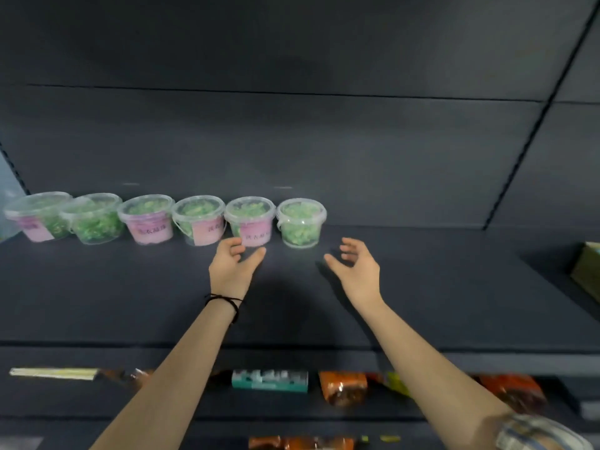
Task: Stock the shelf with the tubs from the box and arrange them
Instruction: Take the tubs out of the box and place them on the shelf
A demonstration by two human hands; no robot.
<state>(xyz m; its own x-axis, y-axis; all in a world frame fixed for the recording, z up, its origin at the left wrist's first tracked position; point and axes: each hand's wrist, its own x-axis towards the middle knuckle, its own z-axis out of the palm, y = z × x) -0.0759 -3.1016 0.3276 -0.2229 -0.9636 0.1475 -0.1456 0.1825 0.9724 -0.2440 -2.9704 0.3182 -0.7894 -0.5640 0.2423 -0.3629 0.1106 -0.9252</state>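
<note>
Both hands reach onto the dark shelf (422, 287) and hold nothing. The left hand (232, 261) has its thumb stretched out and its fingers loosely curled. Just beyond its fingertips stands the fifth tub (250, 220), a clear tub of green pieces with a pink label; whether the fingers touch its base cannot be told. The right hand (355, 261) is spread, with fingers apart and palm turned inward. The sixth tub (300, 222) stands between the two hands and a little beyond them, apart from both. Further out to the left of the left hand the row runs on, rim close to rim: the fourth tub (198, 219), third tub (147, 219), second tub (94, 219) and first tub (39, 216). Far to the right of the right hand, at the picture's edge, shows a corner of the box (587, 271). A black cord (227, 302) circles the left wrist. Below the forearms, on a lower shelf, lie orange packets (342, 386) and a teal carton (269, 380).
</note>
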